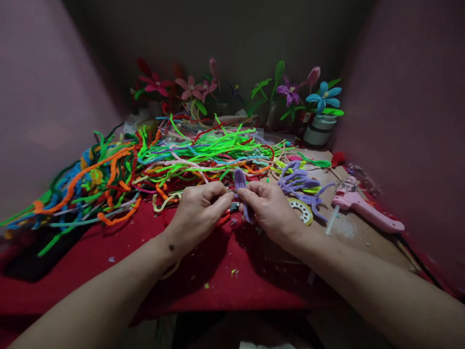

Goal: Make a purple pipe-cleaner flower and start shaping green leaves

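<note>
Both of my hands meet above the red table cover. My left hand and my right hand pinch a bent purple pipe cleaner between their fingertips; its loop stands up between the hands and its tail hangs down past the right thumb. Just right of my right hand lie several more bent purple pipe cleaner pieces and a roll of tape.
A big tangle of coloured pipe cleaners covers the left and middle of the table. A pink glue gun lies at the right on a bare board. Finished pipe-cleaner flowers stand in pots along the back wall.
</note>
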{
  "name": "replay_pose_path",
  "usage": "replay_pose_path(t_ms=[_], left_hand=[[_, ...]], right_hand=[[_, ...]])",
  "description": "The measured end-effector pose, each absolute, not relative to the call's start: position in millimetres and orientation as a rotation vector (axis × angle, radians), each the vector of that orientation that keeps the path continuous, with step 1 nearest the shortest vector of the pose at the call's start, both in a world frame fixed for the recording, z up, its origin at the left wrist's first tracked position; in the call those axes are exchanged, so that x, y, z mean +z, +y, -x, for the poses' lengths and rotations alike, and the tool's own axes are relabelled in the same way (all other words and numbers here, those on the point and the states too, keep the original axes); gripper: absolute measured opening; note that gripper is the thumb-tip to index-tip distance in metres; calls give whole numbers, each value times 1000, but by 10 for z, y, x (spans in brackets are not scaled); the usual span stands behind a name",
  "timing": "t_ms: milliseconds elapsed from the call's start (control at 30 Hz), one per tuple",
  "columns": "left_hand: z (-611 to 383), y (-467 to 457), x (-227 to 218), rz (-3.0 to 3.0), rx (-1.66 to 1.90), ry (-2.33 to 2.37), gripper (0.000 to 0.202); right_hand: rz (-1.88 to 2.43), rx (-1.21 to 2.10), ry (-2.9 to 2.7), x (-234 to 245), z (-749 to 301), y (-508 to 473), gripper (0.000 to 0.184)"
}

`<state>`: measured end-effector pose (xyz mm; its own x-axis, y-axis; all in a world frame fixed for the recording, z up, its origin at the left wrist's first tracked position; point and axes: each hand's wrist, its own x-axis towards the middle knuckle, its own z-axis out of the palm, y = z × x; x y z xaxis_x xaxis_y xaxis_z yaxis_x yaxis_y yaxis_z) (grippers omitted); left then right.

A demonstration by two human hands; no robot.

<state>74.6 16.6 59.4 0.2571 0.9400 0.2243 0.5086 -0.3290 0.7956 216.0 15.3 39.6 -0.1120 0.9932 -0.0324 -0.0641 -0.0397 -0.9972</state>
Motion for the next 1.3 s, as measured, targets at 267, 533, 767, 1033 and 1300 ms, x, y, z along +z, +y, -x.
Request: replay_pose_path(t_ms=[267,533,767,1033,1300], left_hand=[[-720,318,530,-1166,1076,1037,18],[-819,255,470,-984,708,875,16],[-846,202,414,-932,547,868,15],[-826,202,491,-1653,704,1164,21],[-695,249,441,-2446,1014,1117,18]], right_hand=[[955,1409,-988,303,-2202,255,24],[850,1453,-934,283,-2191,240,25],[978,1288,-1136,278,-2165,147,22],[1123,1123,-1220,329,-2216,192,26],[1143,1154,-1256,285,-2204,191,29]])
